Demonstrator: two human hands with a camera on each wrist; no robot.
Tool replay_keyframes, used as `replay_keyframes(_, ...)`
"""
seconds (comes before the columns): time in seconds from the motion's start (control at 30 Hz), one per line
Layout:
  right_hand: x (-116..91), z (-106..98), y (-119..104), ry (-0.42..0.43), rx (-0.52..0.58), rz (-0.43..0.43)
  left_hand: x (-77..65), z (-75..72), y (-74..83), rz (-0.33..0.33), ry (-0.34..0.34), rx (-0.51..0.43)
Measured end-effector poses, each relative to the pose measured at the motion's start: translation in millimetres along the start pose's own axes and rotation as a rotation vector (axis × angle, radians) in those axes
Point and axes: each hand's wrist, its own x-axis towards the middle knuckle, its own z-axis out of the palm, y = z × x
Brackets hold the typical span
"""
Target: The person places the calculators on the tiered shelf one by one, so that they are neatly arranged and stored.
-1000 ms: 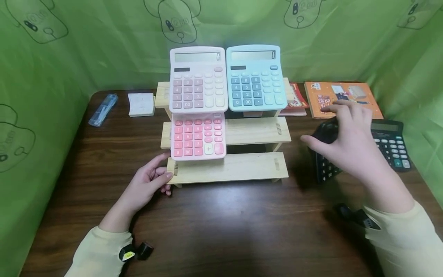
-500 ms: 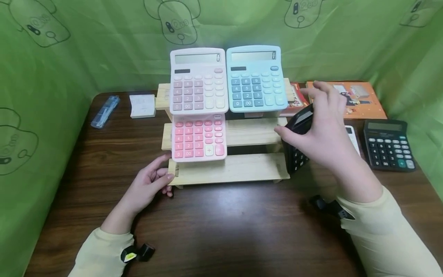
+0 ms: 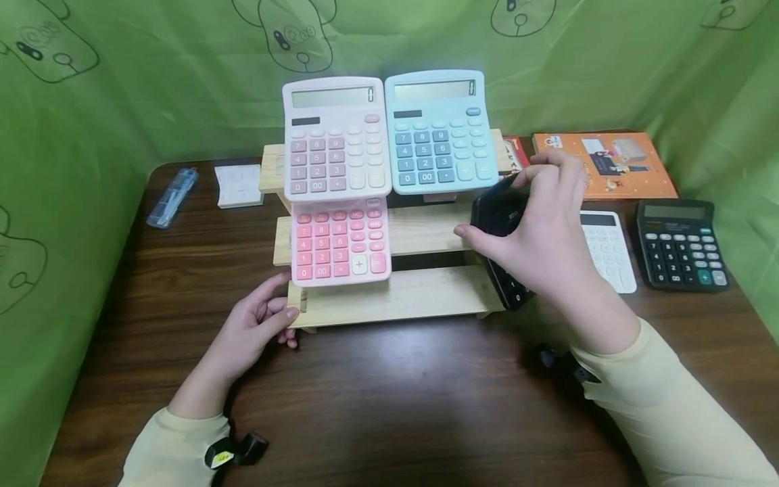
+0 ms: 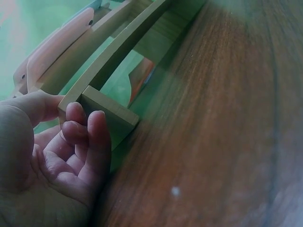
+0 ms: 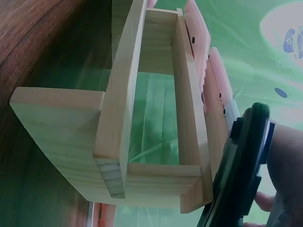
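A stepped wooden rack (image 3: 420, 297) stands on the table, and my left hand (image 3: 252, 328) pinches the left end of its lowest step. In the left wrist view the thumb and fingers meet at the corner of that wooden step (image 4: 113, 52). My right hand (image 3: 548, 237) grips a black calculator (image 3: 496, 210), tilted steeply over the right end of the rack's middle and lowest steps. From the right wrist its edge (image 5: 241, 161) shows beside the rack; whether they touch I cannot tell. A lilac calculator (image 3: 335, 142) and a blue calculator (image 3: 438, 128) lean on the top step, a pink calculator (image 3: 341, 243) on the middle one.
Right of the rack lie a white calculator (image 3: 608, 253) and another black calculator (image 3: 681, 247), with an orange book (image 3: 633, 169) behind them. On the left are a clear blue case (image 3: 173, 198) and a white paper pad (image 3: 239, 186). Green cloth (image 3: 201, 81) walls the table.
My right hand has carried the black calculator leftward from the table's right side to the rack, uncovering the white calculator. My left hand has kept its hold on the rack.
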Motion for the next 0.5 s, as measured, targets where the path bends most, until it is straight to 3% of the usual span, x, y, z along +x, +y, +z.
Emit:
replay_keyframes(0.27,-2.2,-1.7,-3.1,-0.039,-0.046,0.017,0.3,0.8,2.3,0.006,0.0,-0.016)
replay_keyframes(0.5,-3.0,-3.3,-3.5,-0.13,-0.082,0.032,0.3,0.4,1.2,0.009,-0.005,-0.016)
